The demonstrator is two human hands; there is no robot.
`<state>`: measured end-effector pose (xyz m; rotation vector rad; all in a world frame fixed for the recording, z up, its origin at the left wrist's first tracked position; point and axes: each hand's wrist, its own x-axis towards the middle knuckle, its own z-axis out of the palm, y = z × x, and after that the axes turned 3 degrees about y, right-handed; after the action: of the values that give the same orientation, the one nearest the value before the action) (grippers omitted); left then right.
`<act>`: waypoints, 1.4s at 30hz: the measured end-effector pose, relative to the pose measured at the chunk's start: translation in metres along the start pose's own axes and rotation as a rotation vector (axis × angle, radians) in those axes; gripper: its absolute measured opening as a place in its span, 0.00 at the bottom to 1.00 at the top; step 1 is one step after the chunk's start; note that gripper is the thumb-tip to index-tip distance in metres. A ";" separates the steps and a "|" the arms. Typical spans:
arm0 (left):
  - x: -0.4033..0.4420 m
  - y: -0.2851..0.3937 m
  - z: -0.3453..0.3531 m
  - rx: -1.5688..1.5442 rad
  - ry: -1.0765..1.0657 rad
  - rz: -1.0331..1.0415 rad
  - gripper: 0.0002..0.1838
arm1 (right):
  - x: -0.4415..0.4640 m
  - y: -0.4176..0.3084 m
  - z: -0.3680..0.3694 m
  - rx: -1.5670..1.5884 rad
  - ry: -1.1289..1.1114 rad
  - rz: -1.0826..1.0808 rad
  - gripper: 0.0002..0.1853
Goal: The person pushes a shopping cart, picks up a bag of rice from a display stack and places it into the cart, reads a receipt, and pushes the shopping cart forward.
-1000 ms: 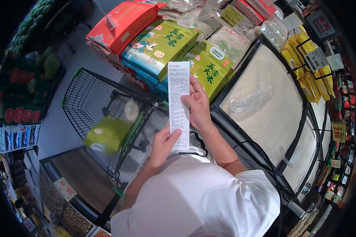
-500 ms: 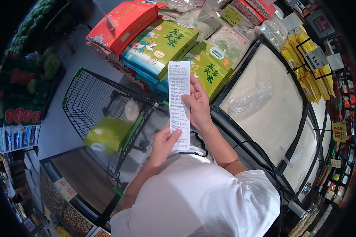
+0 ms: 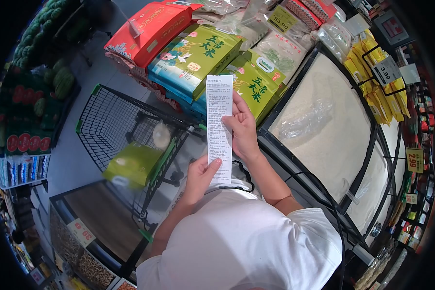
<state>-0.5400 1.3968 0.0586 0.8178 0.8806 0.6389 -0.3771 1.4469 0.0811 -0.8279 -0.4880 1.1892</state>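
Observation:
A long white printed receipt [image 3: 219, 130] stretches upright in front of my chest. My left hand [image 3: 201, 180] pinches its lower left edge, thumb on the printed face. Higher up, my right hand [image 3: 241, 128] grips the right edge, thumb in front and the fingers partly hidden behind the paper. The small print is too fine to read. Beyond the top of the receipt lie green rice bags [image 3: 198, 58]. Left of my hands stands a black wire shopping cart [image 3: 101, 113], with a green bag [image 3: 134, 165] and a whitish round item [image 3: 161, 135] in it.
On the right is a black-framed bin of pale grain [image 3: 319, 125] with a crumpled plastic bag [image 3: 308, 120] on it. Red packages [image 3: 152, 29] and a price sign [image 3: 281, 19] are at the back. Yellow packets [image 3: 374, 79] hang at the right. A lidded bin [image 3: 99, 220] stands lower left.
Both hands keep the same hold on the receipt. The view has shifted very slightly; nothing else has visibly moved.

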 end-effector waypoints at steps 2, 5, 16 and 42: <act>0.000 0.000 0.000 -0.003 -0.002 0.001 0.15 | 0.000 0.000 0.001 0.004 0.002 0.001 0.37; 0.001 -0.001 -0.001 -0.007 -0.003 0.001 0.15 | 0.001 0.001 0.001 0.018 0.011 -0.001 0.37; 0.002 0.000 -0.002 0.011 0.004 0.012 0.14 | 0.002 -0.001 0.003 0.025 0.010 0.001 0.37; 0.000 -0.002 -0.003 -0.006 0.012 0.011 0.15 | -0.006 0.001 0.002 0.055 -0.029 0.053 0.39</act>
<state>-0.5419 1.3972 0.0561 0.8141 0.8854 0.6562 -0.3809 1.4415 0.0821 -0.7814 -0.4574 1.2600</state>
